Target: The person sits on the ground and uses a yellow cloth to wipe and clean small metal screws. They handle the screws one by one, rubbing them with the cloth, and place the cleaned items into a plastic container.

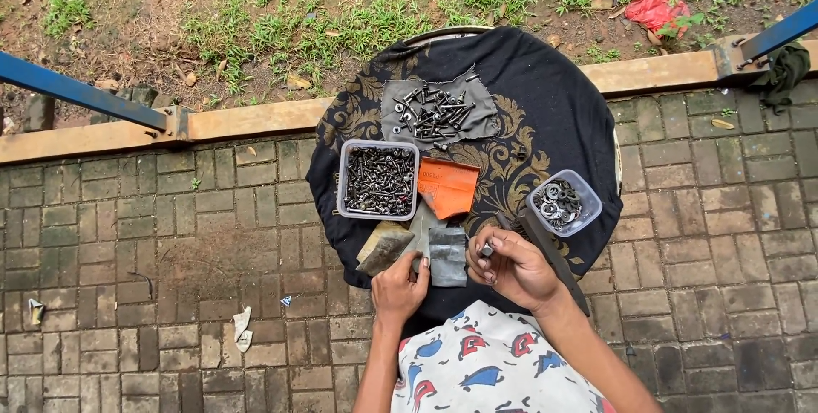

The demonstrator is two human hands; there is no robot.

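Head view, looking straight down on a round table draped in black cloth (545, 106).

Right hand (511, 268): lower centre of the frame, fingers curled shut around a small bolt (486, 250). The bolt's grey head shows above the fingertips; its shank is hidden in the grip, so its long axis cannot be read with certainty, though it seems to run roughly up-frame.

Left hand (400, 289): just left of the right hand, loosely curled, fingertips resting on a grey sheet (446, 255) of what looks like abrasive paper. Whether it pinches the sheet or only presses on it cannot be told. The sheet lies between the two hands, touching the left, just beside the right; the bolt sits at the sheet's right edge, so the right hand is the nearer to both.

Block (383, 247): tan wedge, just left of the sheet, above the left hand.

Orange sheet (447, 187): folded, up-frame from the hands, beside the tub.

Tub (379, 179): clear, square, filled with dark screws, centre-left of the table.

Cup (563, 202): clear, small, holding washers, right edge of the table, up and right of the right hand.

Dark bar (554, 259): long, lying diagonally past the right wrist.

Grey rag (439, 110): upper part of the table, strewn with loose dark bolts.

Surroundings: brick paving (170, 251) below, a concrete kerb (256, 119) across the frame, grass (341, 12) above, blue rails (77, 93) at upper left and upper right.
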